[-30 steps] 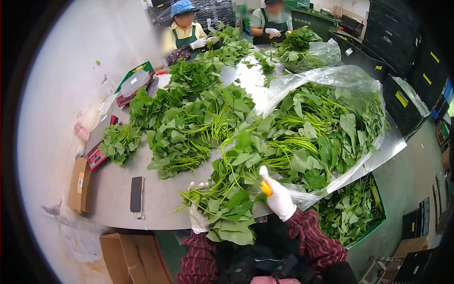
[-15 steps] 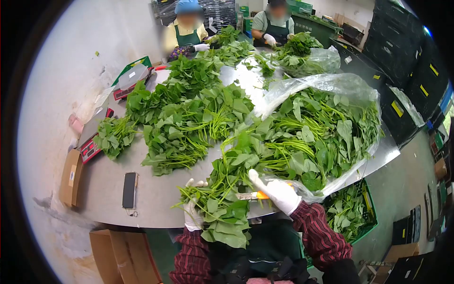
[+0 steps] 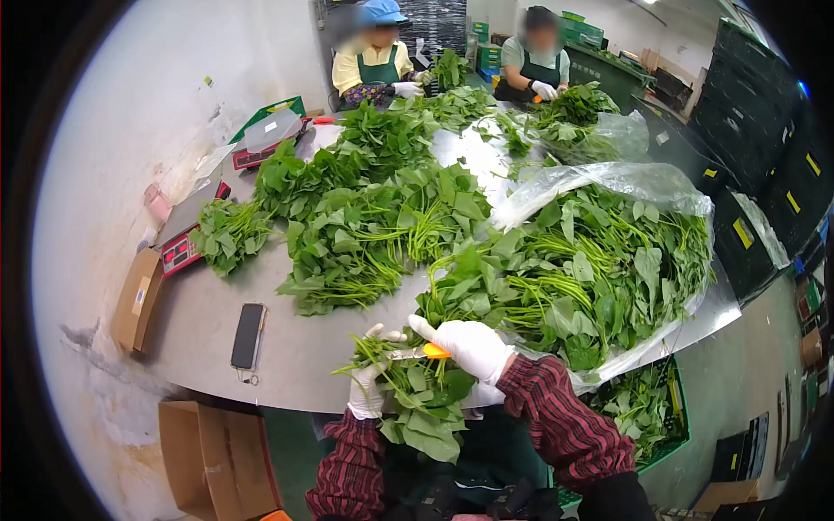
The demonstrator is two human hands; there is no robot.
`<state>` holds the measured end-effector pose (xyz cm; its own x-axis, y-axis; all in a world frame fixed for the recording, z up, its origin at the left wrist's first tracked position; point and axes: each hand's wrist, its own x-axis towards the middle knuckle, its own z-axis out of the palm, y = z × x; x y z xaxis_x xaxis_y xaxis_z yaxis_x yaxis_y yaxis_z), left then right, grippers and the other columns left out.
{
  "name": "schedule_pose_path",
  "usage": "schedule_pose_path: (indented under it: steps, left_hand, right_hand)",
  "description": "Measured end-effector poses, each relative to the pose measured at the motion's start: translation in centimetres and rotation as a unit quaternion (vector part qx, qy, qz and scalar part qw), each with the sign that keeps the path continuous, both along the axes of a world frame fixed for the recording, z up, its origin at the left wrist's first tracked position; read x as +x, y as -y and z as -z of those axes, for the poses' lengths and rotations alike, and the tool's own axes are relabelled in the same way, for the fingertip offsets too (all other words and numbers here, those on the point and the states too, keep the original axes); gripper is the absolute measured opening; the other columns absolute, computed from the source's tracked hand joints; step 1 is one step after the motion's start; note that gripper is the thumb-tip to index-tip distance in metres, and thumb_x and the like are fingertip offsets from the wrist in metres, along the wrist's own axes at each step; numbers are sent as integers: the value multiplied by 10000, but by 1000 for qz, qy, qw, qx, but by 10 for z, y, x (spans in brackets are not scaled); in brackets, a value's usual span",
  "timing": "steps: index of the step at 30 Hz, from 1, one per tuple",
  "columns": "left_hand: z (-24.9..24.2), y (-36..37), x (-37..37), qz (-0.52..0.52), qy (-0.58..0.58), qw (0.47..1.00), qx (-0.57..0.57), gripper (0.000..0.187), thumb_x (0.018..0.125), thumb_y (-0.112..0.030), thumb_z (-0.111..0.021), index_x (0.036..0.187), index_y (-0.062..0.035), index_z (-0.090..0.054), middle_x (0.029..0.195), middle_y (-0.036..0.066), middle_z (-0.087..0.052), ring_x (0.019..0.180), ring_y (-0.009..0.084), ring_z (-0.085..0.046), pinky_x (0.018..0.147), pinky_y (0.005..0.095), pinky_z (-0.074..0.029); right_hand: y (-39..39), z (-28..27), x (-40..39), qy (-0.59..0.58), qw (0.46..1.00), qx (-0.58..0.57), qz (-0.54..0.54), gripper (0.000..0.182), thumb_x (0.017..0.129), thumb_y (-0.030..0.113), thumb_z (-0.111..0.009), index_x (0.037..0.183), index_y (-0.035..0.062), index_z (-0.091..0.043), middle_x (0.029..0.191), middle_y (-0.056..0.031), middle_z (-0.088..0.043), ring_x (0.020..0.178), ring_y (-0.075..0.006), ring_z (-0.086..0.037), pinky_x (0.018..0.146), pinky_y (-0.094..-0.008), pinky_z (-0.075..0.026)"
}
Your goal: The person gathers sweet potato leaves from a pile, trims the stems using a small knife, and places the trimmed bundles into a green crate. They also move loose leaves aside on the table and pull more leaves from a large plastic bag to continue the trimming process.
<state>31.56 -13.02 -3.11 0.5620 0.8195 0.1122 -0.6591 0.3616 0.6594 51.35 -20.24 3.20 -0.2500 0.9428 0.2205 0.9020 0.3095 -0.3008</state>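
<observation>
Green leafy, long-stemmed bunch (image 3: pixel 426 395) lies in the white-gloved left hand (image 3: pixel 367 389), fingers curled round it, stem ends toward ten o'clock. At two o'clock, the white-gloved right hand (image 3: pixel 469 349) grips an orange-handled knife (image 3: pixel 436 351), blade toward nine.

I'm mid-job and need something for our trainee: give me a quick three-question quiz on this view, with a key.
1. True or false: the phone lies on the metal table, not touching any greens.
2. Fill the gap: the large pile of greens at the picture's right is partly wrapped in clear ____.
3. Which hand holds the orange-handled knife, and what does the other hold?

Key:
1. True.
2. Plastic.
3. The right hand; the left hand holds a bunch of leafy greens.
</observation>
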Motion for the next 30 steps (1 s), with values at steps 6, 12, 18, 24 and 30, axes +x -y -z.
schedule_pose_path:
  steps: [6,12,18,24,30]
  left_hand:
    - [7,-6,-6,10,-54,998,37,656,746,-83,-690,1318,-10,-378,1124,162,-584,1064,273,-568,954,396,-448]
    - [8,-10,-1,5,-44,999,9,690,747,-76,-687,1341,-3,-344,1142,159,-584,1092,275,-560,952,391,-455]
    - [7,-5,-3,9,-22,998,-65,654,774,-98,-639,1351,-27,-341,1166,162,-569,1085,282,-563,945,401,-468]
    - [10,-9,-4,-14,-27,998,-53,621,788,-69,-633,1346,-42,-362,1102,140,-603,1018,259,-600,905,371,-496]
    - [1,-2,7,-38,-120,992,0,552,758,90,-601,1281,-35,-478,1061,46,-608,944,143,-586,849,283,-496]
  right_hand:
    - [-19,26,-2,-115,975,157,105,98,791,168,-654,841,91,-621,692,-96,-573,635,-297,-582,564,-369,-467]
    - [-22,20,2,-263,948,76,162,165,750,118,-651,906,92,-606,828,-124,-602,769,-329,-595,646,-357,-479]
    - [-5,23,3,-94,994,11,50,558,821,90,-553,1347,197,-400,747,-97,-535,687,-305,-576,630,-390,-468]
    - [-6,27,2,-221,957,167,90,391,708,-25,-639,1072,119,-628,799,-47,-603,673,-207,-600,612,-288,-486]
    - [-6,-4,-3,-483,839,-12,248,217,731,81,-678,940,56,-627,760,-95,-630,673,-119,-588,618,-269,-476]
